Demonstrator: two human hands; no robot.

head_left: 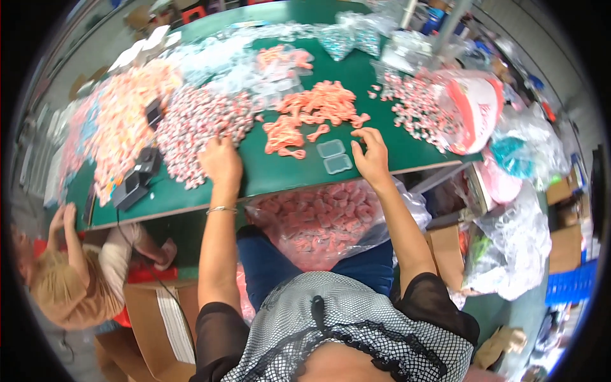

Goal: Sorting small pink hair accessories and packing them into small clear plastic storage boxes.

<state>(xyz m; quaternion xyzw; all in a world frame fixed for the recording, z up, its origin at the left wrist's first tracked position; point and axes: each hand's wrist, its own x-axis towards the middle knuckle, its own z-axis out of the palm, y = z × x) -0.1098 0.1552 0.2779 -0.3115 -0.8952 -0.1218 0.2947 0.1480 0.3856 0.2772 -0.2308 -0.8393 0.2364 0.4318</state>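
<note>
My left hand (221, 162) rests palm-down on the near edge of a heap of small pink-and-white items (200, 121) on the green table (280, 181); whether it grips any is hidden. My right hand (371, 155) lies flat on the table with fingers spread, just right of two small clear plastic cases (334, 156). A pile of orange bow-shaped pieces (312, 111) lies just beyond the cases, between my hands.
A clear bag of pink items (324, 219) sits on my lap under the table edge. More heaps and clear bags cover the far table; a bag of pink-and-white items (445, 108) lies right. Black boxes (137, 178) sit left. A person (70, 280) crouches lower left by cardboard boxes.
</note>
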